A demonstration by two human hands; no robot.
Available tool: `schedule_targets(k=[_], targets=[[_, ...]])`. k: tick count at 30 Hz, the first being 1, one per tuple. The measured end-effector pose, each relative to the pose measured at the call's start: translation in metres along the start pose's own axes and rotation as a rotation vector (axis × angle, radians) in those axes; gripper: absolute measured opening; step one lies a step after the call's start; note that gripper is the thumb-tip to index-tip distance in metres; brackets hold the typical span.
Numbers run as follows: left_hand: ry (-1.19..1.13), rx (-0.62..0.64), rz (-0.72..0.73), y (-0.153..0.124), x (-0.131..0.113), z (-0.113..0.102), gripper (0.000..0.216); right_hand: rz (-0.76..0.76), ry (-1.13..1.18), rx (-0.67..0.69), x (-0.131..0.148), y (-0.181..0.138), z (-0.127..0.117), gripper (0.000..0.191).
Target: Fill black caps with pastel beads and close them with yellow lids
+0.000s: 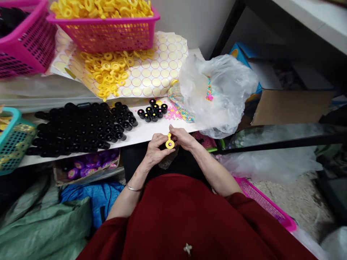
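In the head view, looking down past a dark red top (176, 213), a person's two bare hands meet just in front of the near edge of a white surface (142, 130). The left hand (157, 148) has its grip closed, thumb and fingers pinching a small yellow piece (170, 140): a ring with a short stem pointing away from the body and a pink dot (170, 144) at its centre. The right hand (183, 138) curls close beside it, fingertips near the stem; I cannot tell whether its grip has hold of anything, as the fingers hide it.

On the surface beyond the hands stands a small group of black caps (154, 117) with pink or yellow dots, and a far larger mass of dark cylinders (81, 126) spreads out to the left. Loose pink beads (173, 113) lie beside the small group; farther back, loose yellow pieces (108, 76) are heaped on a sticker sheet (164, 63).

To me, the step in hand looks like working one yellow piece between both hands, its centre dot apparently seated. The next move, I judge, calls for a steady left pinch and gentle right fingertips, so the small dot is not knocked loose
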State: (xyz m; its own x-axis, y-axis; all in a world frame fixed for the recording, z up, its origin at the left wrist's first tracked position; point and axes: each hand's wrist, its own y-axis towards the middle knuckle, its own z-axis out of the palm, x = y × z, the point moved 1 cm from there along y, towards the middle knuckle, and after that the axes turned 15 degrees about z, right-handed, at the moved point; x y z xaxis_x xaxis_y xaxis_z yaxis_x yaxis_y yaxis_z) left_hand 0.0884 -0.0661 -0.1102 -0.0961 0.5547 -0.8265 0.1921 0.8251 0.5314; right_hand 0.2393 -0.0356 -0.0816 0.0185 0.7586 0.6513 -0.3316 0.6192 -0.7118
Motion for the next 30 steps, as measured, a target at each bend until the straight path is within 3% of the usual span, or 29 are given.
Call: schedule_targets(k=[4, 9, 13, 16, 24, 30], targets=[[0.012, 0.15, 0.083, -0.001, 0.0, -0.001, 0.041, 0.111, -0.031, 0.269, 0.007, -0.004, -0.015, 0.05], [-0.026, 0.323, 0.12, -0.002, -0.01, 0.003, 0.04, 0.239, -0.017, 0.588, -0.007, 0.002, -0.032, 0.054], [-0.055, 0.391, 0.146, 0.001, -0.018, 0.006, 0.039, 0.28, 0.019, 0.751, -0.021, -0.001, -0.036, 0.058], [-0.073, 0.416, 0.149, 0.001, -0.019, 0.007, 0.039, 0.241, -0.009, 0.738, -0.023, -0.008, -0.036, 0.054], [-0.003, 0.432, 0.092, -0.002, -0.018, 0.012, 0.03, 0.025, -0.194, 0.452, -0.025, -0.02, -0.035, 0.044], [0.064, 0.536, 0.202, -0.007, -0.021, 0.015, 0.017, 0.086, -0.183, 0.456, -0.029, -0.018, -0.026, 0.053]])
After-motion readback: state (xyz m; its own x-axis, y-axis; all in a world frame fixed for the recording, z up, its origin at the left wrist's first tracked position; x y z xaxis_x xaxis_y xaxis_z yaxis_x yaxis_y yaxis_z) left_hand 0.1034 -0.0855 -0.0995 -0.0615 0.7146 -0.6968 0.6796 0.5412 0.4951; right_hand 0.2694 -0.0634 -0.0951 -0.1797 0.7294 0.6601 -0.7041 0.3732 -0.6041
